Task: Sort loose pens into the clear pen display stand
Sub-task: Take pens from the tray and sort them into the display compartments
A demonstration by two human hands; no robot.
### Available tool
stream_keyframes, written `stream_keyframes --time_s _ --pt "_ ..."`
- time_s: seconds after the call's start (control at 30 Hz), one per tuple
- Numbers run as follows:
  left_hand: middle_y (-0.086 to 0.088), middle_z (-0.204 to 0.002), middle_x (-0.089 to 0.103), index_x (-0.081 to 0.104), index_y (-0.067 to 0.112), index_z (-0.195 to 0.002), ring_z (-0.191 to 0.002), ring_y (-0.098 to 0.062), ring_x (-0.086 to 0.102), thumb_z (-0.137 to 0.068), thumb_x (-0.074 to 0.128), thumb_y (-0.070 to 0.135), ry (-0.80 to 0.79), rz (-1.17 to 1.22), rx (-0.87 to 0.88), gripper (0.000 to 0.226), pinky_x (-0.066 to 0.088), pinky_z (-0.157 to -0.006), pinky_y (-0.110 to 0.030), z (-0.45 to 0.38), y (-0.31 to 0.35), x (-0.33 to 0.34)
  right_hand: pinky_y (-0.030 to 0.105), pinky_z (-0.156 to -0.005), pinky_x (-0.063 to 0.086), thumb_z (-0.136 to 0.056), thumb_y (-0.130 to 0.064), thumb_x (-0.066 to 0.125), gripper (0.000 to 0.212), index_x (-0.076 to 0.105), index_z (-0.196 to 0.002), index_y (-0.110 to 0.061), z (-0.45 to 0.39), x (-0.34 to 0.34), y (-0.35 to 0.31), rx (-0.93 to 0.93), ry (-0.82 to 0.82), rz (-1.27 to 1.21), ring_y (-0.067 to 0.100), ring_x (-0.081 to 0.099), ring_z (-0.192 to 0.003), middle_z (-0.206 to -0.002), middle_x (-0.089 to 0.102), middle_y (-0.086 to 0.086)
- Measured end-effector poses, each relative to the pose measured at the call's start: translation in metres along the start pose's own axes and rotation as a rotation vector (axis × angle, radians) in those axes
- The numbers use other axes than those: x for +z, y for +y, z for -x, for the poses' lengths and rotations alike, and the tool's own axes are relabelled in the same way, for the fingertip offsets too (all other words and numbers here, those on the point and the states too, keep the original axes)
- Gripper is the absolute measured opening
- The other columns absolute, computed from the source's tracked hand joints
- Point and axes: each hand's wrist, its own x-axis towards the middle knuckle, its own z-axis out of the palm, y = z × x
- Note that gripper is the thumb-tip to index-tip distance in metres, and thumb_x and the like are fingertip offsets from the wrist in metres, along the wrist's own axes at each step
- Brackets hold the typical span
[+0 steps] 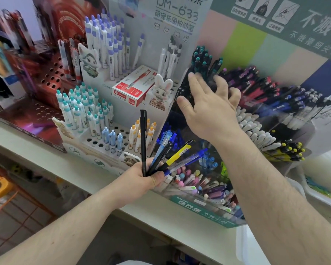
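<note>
My left hand [141, 176] grips a fanned bunch of loose pens [166, 155]: a tall black one upright, a black-and-yellow one and blue-capped clear ones. My right hand [208, 104] is raised over the clear pen display stand [208, 205], fingers spread and empty, reaching among the dark teal-topped pens [201, 60] in an upper compartment. The stand's tiers hold blue, purple, pink, white and yellow-tipped pens. My right forearm hides part of the stand's middle.
To the left stands a white cardboard pen display [96, 138] with round holes, cartoon animal figures and a red pen box [132, 87] on it. A dark red perforated display [46, 77] is further left. All sit on a pale shelf [65, 165]. An orange stool [2, 186] is below.
</note>
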Motion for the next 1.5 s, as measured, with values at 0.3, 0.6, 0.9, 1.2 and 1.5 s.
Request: stream_keyframes --time_s 0.3,0.6,0.9,1.2,1.5 --pt "0.023 -0.064 0.060 0.064 0.025 -0.100 -0.064 0.009 0.054 -0.100 0.052 0.017 0.017 -0.034 -0.010 0.014 0.041 -0.060 -0.010 -0.005 -0.002 0.003 0.053 -0.117 0.000 -0.102 -0.059 0.024 0.061 0.026 -0.154 -0.028 0.003 -0.002 0.003 -0.017 -0.076 -0.089 0.024 0.005 -0.151 -0.164 0.021 -0.008" --pt "0.015 -0.063 0.058 0.063 0.032 -0.080 -0.054 0.004 0.051 -0.099 0.057 0.025 0.091 -0.034 -0.075 0.020 0.038 -0.062 -0.025 -0.009 -0.006 0.008 0.039 -0.054 0.050 -0.092 -0.040 0.061 0.023 0.058 -0.092 -0.018 0.075 0.005 -0.036 -0.077 0.214 -0.592 0.016 0.056 -0.056 -0.062 0.056 -0.007" --pt "0.008 -0.098 0.071 0.067 0.044 -0.093 -0.096 -0.007 0.064 -0.099 0.055 0.023 0.081 -0.098 -0.048 0.026 0.050 -0.091 -0.034 -0.010 -0.005 0.014 0.031 -0.057 0.045 -0.092 -0.015 0.061 0.033 0.055 -0.124 -0.018 0.082 0.016 -0.039 -0.085 0.161 -0.657 0.005 0.047 -0.056 -0.065 0.050 -0.013" --pt "-0.017 -0.100 0.066 0.064 0.029 -0.098 -0.091 -0.039 0.060 -0.082 0.050 0.044 0.012 -0.218 -0.029 0.026 0.051 -0.083 -0.053 -0.009 -0.011 0.018 0.043 -0.085 0.051 -0.103 -0.029 0.038 0.036 0.057 -0.134 -0.026 0.077 -0.002 -0.043 -0.278 -0.104 -0.591 0.021 0.062 -0.101 -0.104 0.069 -0.003" --pt "0.016 -0.078 0.066 0.058 0.038 -0.093 -0.069 -0.002 0.057 -0.098 0.052 0.027 0.049 -0.318 0.030 0.014 0.045 -0.062 -0.025 -0.013 -0.015 0.015 0.039 -0.057 0.048 -0.087 -0.073 0.019 0.062 0.051 -0.081 -0.020 0.080 0.004 -0.051 -0.190 0.075 -0.479 0.015 0.055 -0.057 -0.059 0.051 -0.007"
